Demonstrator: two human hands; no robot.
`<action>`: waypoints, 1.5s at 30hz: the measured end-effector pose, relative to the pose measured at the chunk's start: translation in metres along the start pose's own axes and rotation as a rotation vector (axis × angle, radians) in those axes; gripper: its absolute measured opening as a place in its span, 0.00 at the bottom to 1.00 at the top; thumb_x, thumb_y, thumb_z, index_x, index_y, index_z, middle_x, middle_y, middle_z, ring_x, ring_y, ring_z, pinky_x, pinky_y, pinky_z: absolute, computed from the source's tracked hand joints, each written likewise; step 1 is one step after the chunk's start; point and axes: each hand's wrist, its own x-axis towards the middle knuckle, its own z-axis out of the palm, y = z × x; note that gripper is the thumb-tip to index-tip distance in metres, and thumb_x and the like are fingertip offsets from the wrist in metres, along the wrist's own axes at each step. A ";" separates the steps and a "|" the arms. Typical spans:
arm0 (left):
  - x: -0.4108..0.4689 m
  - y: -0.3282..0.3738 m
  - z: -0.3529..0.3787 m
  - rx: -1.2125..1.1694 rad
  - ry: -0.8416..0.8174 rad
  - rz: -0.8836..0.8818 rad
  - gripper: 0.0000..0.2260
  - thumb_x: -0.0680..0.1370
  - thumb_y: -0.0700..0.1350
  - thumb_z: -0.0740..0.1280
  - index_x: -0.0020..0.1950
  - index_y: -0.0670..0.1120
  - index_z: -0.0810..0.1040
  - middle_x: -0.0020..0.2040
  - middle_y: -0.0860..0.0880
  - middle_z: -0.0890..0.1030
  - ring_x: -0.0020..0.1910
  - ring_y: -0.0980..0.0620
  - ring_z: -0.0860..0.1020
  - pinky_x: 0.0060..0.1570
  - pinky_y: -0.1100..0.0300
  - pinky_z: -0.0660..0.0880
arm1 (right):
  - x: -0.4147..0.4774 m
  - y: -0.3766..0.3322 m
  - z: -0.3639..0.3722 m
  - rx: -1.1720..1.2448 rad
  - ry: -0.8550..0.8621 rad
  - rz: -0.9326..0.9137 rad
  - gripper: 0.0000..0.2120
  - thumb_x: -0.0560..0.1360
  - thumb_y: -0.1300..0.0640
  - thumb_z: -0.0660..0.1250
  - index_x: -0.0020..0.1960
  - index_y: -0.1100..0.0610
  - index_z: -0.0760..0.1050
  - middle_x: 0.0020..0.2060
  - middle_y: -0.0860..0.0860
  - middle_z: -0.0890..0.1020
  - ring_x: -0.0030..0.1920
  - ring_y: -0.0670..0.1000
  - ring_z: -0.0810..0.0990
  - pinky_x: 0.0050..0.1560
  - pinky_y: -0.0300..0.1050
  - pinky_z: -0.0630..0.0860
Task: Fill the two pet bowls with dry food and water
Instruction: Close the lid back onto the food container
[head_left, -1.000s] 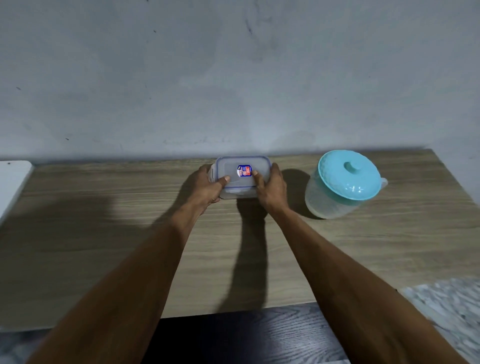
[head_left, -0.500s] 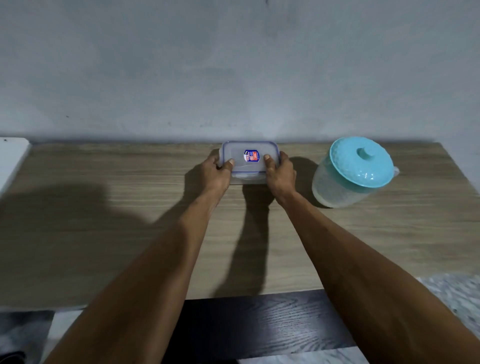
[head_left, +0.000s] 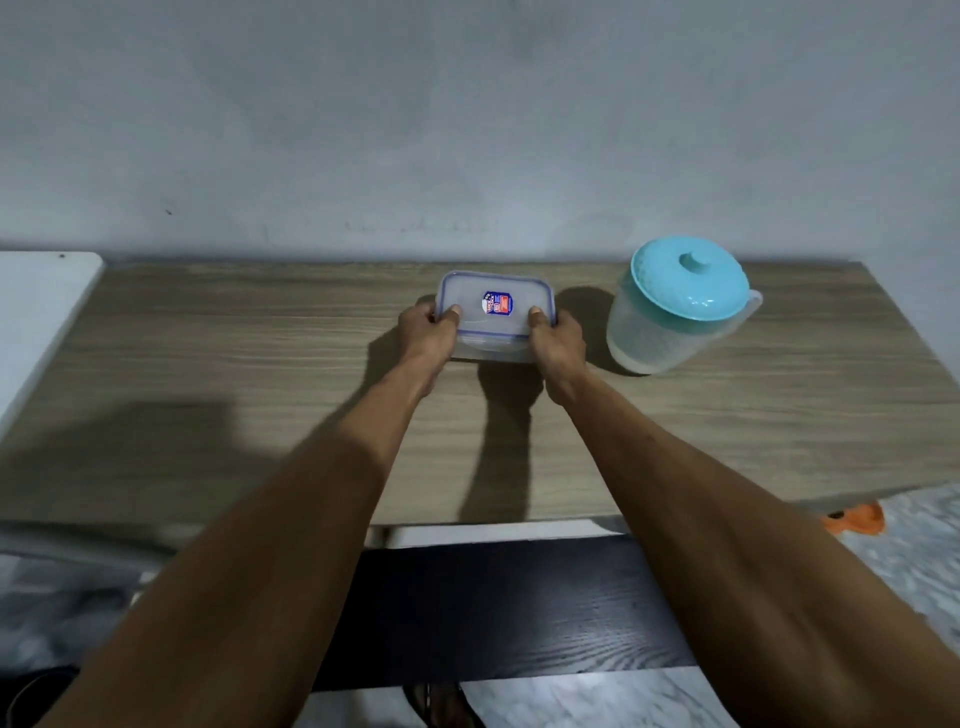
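I find the box (head_left: 496, 317) lying flat on the table (head_left: 234, 374), directly ahead of both hands and gripped between them. Its long axis runs left to right, across my line of sight. The left hand (head_left: 428, 338) clamps the left short end, thumb on the lid and fingers round the side. The right hand (head_left: 556, 340) clamps the right short end in the same manner. Both hands are closed on the box; neither is nearer, the grip being even. The lid appears seated, with its near clip between the two thumbs. I cannot tell what the box contains through the clouded plastic.

The jug (head_left: 675, 312), lid on, stands just beyond the right hand, close but apart from it. I judge that a careless outward swing of the right elbow or wrist could strike it.

To the left of the left hand the table is bare for a long run. Behind the box there is little room before the wall (head_left: 467, 130). Toward me, between the forearms, the table is open to its near edge.

No bowls are in view. I judge the task at an early stage, with the box yet to be opened.
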 end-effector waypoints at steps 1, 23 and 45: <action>-0.011 0.000 -0.003 -0.008 0.000 -0.001 0.10 0.79 0.45 0.67 0.58 0.44 0.81 0.49 0.47 0.82 0.43 0.51 0.77 0.46 0.56 0.77 | -0.009 0.002 -0.005 0.001 -0.006 -0.006 0.20 0.79 0.49 0.62 0.65 0.60 0.75 0.61 0.59 0.80 0.62 0.61 0.77 0.65 0.55 0.73; -0.270 -0.084 -0.071 -0.022 0.166 0.036 0.06 0.72 0.53 0.69 0.40 0.52 0.82 0.39 0.54 0.83 0.44 0.48 0.82 0.52 0.45 0.81 | -0.250 0.077 -0.122 0.045 -0.139 -0.092 0.14 0.81 0.53 0.61 0.62 0.58 0.76 0.53 0.54 0.80 0.51 0.53 0.77 0.50 0.41 0.68; -0.154 -0.301 -0.072 -0.097 0.199 0.115 0.12 0.73 0.49 0.71 0.52 0.47 0.74 0.50 0.42 0.83 0.45 0.47 0.81 0.44 0.49 0.81 | -0.167 0.265 0.029 0.052 -0.099 -0.134 0.09 0.78 0.52 0.64 0.53 0.54 0.79 0.45 0.52 0.82 0.50 0.55 0.79 0.54 0.46 0.74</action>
